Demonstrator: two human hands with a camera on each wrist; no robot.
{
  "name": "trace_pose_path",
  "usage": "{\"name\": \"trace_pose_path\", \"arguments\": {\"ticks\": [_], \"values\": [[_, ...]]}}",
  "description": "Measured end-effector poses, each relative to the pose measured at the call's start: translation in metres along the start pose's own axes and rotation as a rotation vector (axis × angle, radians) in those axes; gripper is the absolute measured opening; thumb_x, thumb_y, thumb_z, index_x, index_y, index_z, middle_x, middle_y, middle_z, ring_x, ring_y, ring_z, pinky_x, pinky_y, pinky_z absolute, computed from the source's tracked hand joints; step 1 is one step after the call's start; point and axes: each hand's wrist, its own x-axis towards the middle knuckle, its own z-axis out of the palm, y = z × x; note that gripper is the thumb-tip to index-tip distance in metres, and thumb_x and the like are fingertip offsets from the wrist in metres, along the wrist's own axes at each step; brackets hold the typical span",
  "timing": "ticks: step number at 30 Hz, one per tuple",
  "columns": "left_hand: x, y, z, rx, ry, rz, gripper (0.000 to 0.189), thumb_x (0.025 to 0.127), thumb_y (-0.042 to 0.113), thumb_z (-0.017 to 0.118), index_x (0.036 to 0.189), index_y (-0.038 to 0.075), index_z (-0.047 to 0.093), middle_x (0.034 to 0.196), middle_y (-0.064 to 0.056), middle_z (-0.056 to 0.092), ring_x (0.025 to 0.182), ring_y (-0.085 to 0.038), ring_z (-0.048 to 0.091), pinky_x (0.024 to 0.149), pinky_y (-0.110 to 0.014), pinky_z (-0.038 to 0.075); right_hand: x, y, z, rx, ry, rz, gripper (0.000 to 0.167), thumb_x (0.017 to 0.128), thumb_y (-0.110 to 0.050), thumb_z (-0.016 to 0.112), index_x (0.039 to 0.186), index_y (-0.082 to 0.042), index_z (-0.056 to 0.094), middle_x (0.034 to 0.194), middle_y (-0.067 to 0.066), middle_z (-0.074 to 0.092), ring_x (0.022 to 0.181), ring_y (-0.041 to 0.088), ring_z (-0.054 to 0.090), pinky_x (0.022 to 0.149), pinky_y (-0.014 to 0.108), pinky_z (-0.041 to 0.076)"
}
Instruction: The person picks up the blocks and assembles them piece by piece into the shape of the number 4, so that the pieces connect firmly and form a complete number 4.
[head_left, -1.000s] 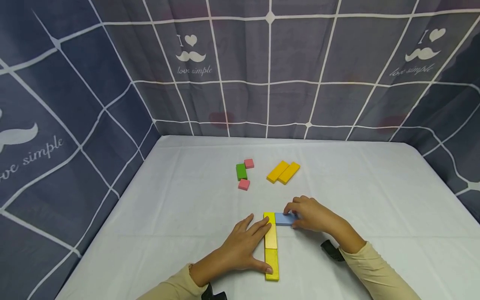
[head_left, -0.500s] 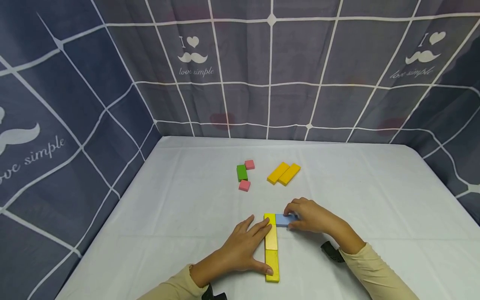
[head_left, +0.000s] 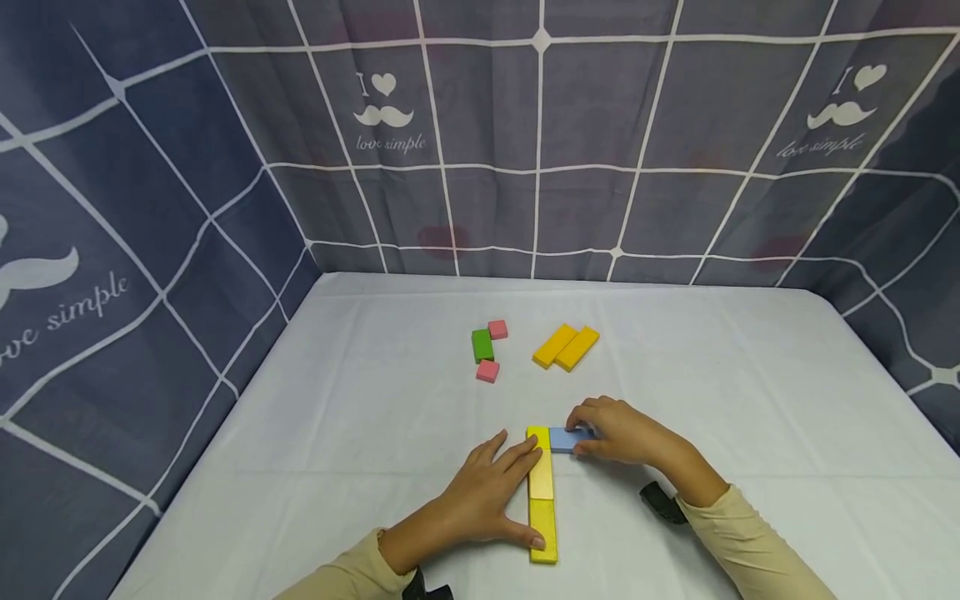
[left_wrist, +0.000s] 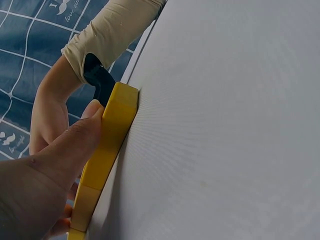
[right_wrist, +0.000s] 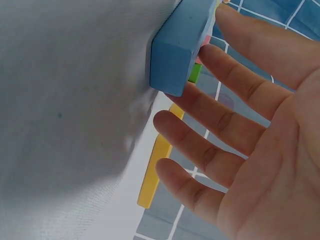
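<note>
Yellow wooden blocks stand end to end in a straight row: a bright one at the far end (head_left: 536,432), a paler one (head_left: 542,481) in the middle and a bright one (head_left: 546,521) nearest. My left hand (head_left: 483,504) rests along the row's left side, fingers spread and straight, fingertips on the far blocks and thumb on the nearest. A blue block (head_left: 562,440) lies crosswise, its left end against the row's far end. My right hand (head_left: 622,429) pinches its right part between thumb and fingers. In the right wrist view the blue block (right_wrist: 172,60) shows beside the fingertips.
Further back on the white table (head_left: 360,375) lie a green block (head_left: 482,345) and two pink blocks (head_left: 487,371), one at each end of it. Two orange-yellow blocks (head_left: 566,346) lie slanted side by side. A grey checked curtain (head_left: 480,208) encloses the table.
The right thumb has slid slightly left along the near edge of the blue block. Left hand and blocks look unmoved.
</note>
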Motion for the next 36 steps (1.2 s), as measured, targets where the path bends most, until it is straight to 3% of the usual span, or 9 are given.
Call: {"name": "trace_pose_path", "arguments": {"ticks": [7, 13, 23, 29, 36], "values": [[-0.001, 0.0, 0.0, -0.003, -0.004, 0.002, 0.104, 0.062, 0.08, 0.051, 0.145, 0.022, 0.026, 0.152, 0.007, 0.019, 0.138, -0.034, 0.018, 0.108, -0.051, 0.024, 0.001, -0.002, -0.004, 0.002, 0.003, -0.002, 0.027, 0.08, -0.027, 0.069, 0.101, -0.01, 0.064, 0.094, -0.001, 0.063, 0.084, 0.014, 0.054, 0.073, 0.032, 0.046], [-0.001, 0.0, -0.001, -0.004, -0.004, 0.012, 0.104, 0.063, 0.08, 0.051, 0.145, 0.022, 0.025, 0.152, 0.007, 0.019, 0.138, -0.034, 0.018, 0.108, -0.051, 0.024, 0.007, 0.015, -0.012, 0.05, 0.029, 0.033, 0.041, 0.085, -0.029, 0.063, 0.116, -0.003, 0.059, 0.111, 0.012, 0.062, 0.104, 0.03, 0.056, 0.089, 0.047, 0.044], [-0.001, 0.0, 0.0, -0.014, -0.004, 0.014, 0.103, 0.063, 0.078, 0.053, 0.145, 0.022, 0.025, 0.152, 0.007, 0.019, 0.138, -0.034, 0.018, 0.107, -0.051, 0.024, 0.047, 0.062, -0.03, 0.097, 0.1, 0.251, 0.07, 0.087, -0.034, 0.059, 0.137, 0.007, 0.031, 0.133, 0.034, 0.038, 0.121, 0.048, 0.037, 0.098, 0.059, 0.032], [-0.001, 0.0, -0.001, -0.014, -0.007, 0.01, 0.103, 0.064, 0.078, 0.054, 0.145, 0.022, 0.025, 0.152, 0.007, 0.019, 0.138, -0.034, 0.018, 0.108, -0.051, 0.023, 0.067, 0.066, -0.028, 0.079, 0.075, 0.376, 0.092, 0.082, -0.043, 0.063, 0.141, 0.01, 0.016, 0.139, 0.037, 0.024, 0.125, 0.053, 0.027, 0.099, 0.063, 0.027], [-0.002, 0.0, -0.002, 0.001, -0.011, 0.015, 0.102, 0.064, 0.078, 0.053, 0.145, 0.021, 0.025, 0.152, 0.007, 0.019, 0.138, -0.034, 0.019, 0.108, -0.05, 0.024, 0.077, 0.065, -0.026, 0.053, 0.054, 0.48, 0.104, 0.075, -0.05, 0.066, 0.141, 0.011, 0.014, 0.14, 0.037, 0.019, 0.127, 0.052, 0.021, 0.1, 0.063, 0.025]]}}
